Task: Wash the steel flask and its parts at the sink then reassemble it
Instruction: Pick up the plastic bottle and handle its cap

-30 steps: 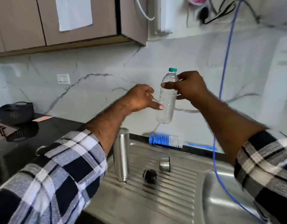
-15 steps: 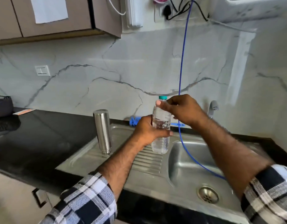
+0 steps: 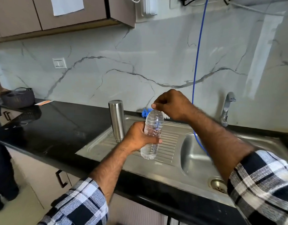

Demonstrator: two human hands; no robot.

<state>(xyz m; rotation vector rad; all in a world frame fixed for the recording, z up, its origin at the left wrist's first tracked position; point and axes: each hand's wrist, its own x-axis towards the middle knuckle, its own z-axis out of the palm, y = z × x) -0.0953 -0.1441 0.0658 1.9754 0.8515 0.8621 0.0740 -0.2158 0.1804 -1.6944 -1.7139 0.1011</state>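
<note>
The steel flask body stands upside down on the drainboard's left side, apart from both hands. Over the drainboard I hold a clear plastic water bottle, slightly tilted. My left hand grips its middle. The fingers of my right hand curl over the bottle's top and hide the cap. The flask's small parts are out of sight behind my left hand and the bottle.
A blue bottle brush lies at the wall behind the bottle. A blue hose hangs down into the sink basin, with a tap at the back right. A dark basket and another person's hand are far left on the black counter.
The bottle came down from in front of the wall to over the drainboard. My left hand took hold of its middle, and my right hand shifted up onto its top.
</note>
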